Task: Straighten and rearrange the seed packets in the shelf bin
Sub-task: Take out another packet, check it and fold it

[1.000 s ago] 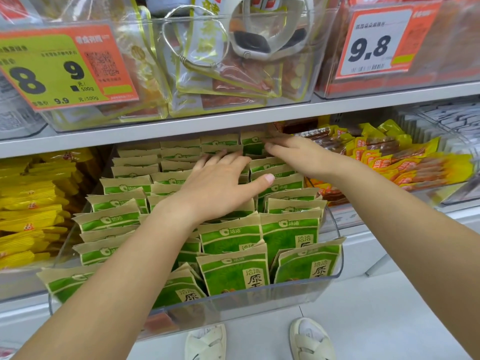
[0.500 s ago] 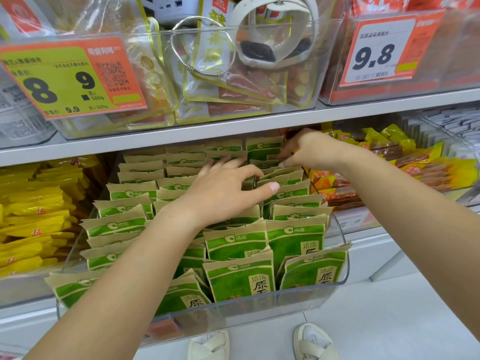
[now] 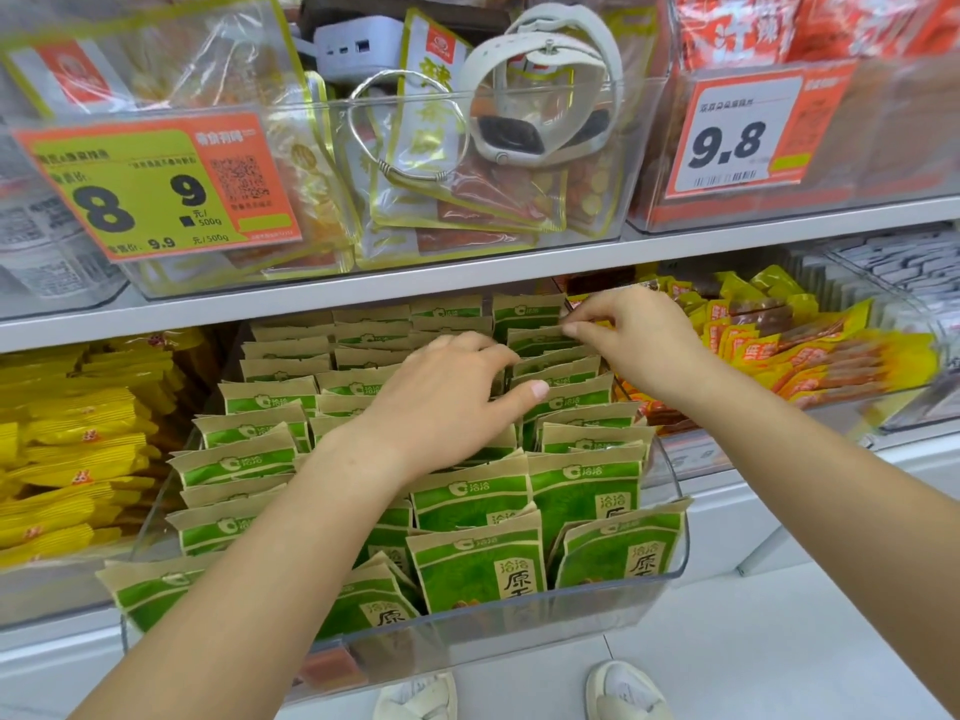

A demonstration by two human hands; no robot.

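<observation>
three rows of seed packets (image 3: 470, 498) fill the clear bin (image 3: 670, 558): left of the left hand (image 3: 447, 402) they lean unevenly, its loosely curled grip rests on the middle row, the right hand (image 3: 631, 337) pinches a back packet, so straightening looks partway done.

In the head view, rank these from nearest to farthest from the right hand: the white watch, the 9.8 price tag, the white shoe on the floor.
From the right hand:
1. White watch, upper shelf, above it.
2. 9.8 price tag, upper right.
3. White shoe, on the floor, far below.
</observation>
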